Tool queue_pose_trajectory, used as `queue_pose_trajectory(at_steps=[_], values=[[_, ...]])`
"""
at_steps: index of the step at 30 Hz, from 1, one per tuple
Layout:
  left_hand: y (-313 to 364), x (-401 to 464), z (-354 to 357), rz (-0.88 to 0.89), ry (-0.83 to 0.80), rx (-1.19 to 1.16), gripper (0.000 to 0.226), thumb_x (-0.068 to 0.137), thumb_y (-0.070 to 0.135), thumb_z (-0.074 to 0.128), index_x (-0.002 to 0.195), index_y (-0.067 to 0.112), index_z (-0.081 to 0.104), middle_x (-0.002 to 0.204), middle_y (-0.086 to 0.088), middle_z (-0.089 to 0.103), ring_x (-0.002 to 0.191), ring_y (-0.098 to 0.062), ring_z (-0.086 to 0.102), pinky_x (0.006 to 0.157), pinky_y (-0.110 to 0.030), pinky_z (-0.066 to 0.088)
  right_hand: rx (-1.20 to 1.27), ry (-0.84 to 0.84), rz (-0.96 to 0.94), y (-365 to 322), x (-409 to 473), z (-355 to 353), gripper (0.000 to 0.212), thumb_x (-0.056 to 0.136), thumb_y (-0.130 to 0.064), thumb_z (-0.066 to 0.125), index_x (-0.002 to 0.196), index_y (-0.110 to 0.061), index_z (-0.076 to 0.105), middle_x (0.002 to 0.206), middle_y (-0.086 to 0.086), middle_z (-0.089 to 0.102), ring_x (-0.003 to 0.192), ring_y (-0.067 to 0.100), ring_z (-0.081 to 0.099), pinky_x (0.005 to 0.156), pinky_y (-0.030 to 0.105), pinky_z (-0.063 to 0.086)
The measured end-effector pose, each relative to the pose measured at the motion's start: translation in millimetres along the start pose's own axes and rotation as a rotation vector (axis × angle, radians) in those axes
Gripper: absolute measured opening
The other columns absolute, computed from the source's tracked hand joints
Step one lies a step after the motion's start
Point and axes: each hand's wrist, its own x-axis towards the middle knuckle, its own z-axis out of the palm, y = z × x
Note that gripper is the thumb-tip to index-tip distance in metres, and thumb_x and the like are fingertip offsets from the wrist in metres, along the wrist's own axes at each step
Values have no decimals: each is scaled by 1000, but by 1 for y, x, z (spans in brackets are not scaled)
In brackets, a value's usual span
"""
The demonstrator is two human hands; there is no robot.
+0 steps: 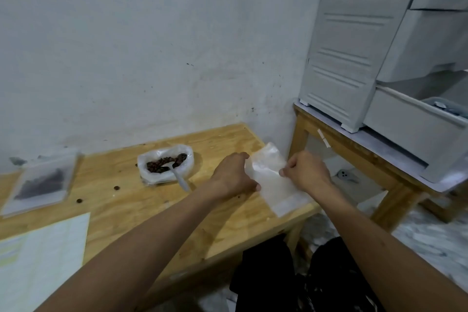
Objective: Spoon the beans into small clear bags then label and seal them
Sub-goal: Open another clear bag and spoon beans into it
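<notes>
We have 1 empty clear bag (274,180) lying at the right end of the bench (157,213), its lower edge near the bench lip. Left hand (234,176) holds the bag's left edge, fingers curled onto it, thumb at the lower side. Right hand (305,172) pinches the right edge between thumb and fingers.

Our judgement: the film is very light, limp and slick, and its 2 walls probably cling together. Best hold is at the mouth edges, 1 wall per hand, to part them.

The beans (166,163) sit in an open white sack near the wall, well left of the bag, with the spoon (178,176) resting in them. They should pour loose and roll; 2 strays (116,188) already lie on the bench.
</notes>
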Motion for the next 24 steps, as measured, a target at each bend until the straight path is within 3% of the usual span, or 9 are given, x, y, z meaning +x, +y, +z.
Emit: queue_pose_trajectory(at_steps=[3, 6, 10, 12, 15, 17, 20, 22, 24], values=[[-3, -1, 1, 3, 25, -34, 94, 68, 37, 91, 147, 13, 46, 140, -6, 57, 127, -27, 54, 92, -34, 48, -8, 37, -6, 1, 0, 2, 40, 93, -34, 71, 58, -18, 61, 71, -1, 65, 74, 25, 64, 62, 31, 44], [-8, -2, -1, 17, 79, -114, 94, 71, 42, 90, 148, 14, 43, 136, -7, 58, 126, -30, 56, 91, -36, 50, 146, 3, -39, 0, 1, -8, 49, 95, -30, 69, 52, -16, 51, 54, -6, 49, 57, 18, 49, 56, 29, 35], [-4, -4, -24, -133, 179, -546, 96, 80, 46, 84, 154, 10, 34, 133, -9, 60, 120, -30, 61, 86, -35, 50, 444, -90, -43, -11, 3, -33, 27, 93, -27, 74, 77, -5, 75, 77, 4, 72, 74, 21, 66, 76, 38, 56], [-6, -4, -42, -108, 175, -778, 62, 85, 35, 83, 134, 6, 58, 115, -11, 70, 104, -29, 68, 82, -38, 56, 559, -123, -50, -21, 1, -41, 18, 92, -26, 76, 84, -11, 79, 88, 8, 77, 85, 24, 71, 85, 42, 58], [-11, -9, -69, 5, 245, -953, 10, 92, 10, 76, 96, 3, 71, 90, -10, 73, 80, -24, 69, 68, -32, 57, 646, -135, -108, -43, -3, -43, 24, 94, -26, 74, 94, -2, 77, 88, 13, 76, 77, 18, 66, 73, 33, 54], [-15, -14, -87, 58, 338, -969, 5, 94, 5, 72, 97, 1, 73, 85, -10, 75, 71, -22, 67, 64, -31, 57, 648, -83, -133, -60, -3, -39, 33, 94, -31, 73, 102, 1, 74, 97, 13, 73, 88, 21, 66, 83, 34, 52], [-22, -24, -114, 125, 517, -843, 9, 95, 5, 69, 99, 0, 75, 86, -10, 77, 70, -16, 68, 66, -28, 57, 540, 110, -191, -91, -4, -37, 37, 93, -45, 70, 108, -11, 72, 110, 5, 73, 109, 24, 66, 100, 43, 51], [-32, -30, -131, 184, 638, -690, 11, 95, 7, 69, 100, 3, 78, 89, -7, 78, 74, -12, 70, 71, -24, 57, 611, 93, -242, -116, -7, -39, 40, 95, -51, 64, 92, -13, 75, 96, 3, 77, 92, 22, 71, 89, 44, 57], [-43, -35, -146, 248, 734, -540, 11, 94, 11, 72, 101, 8, 80, 89, -1, 79, 80, -11, 73, 78, -27, 58, 780, -44, -204, -144, -15, -45, 47, 94, -56, 61, 86, -13, 77, 88, 4, 79, 74, 18, 73, 71, 36, 60]])
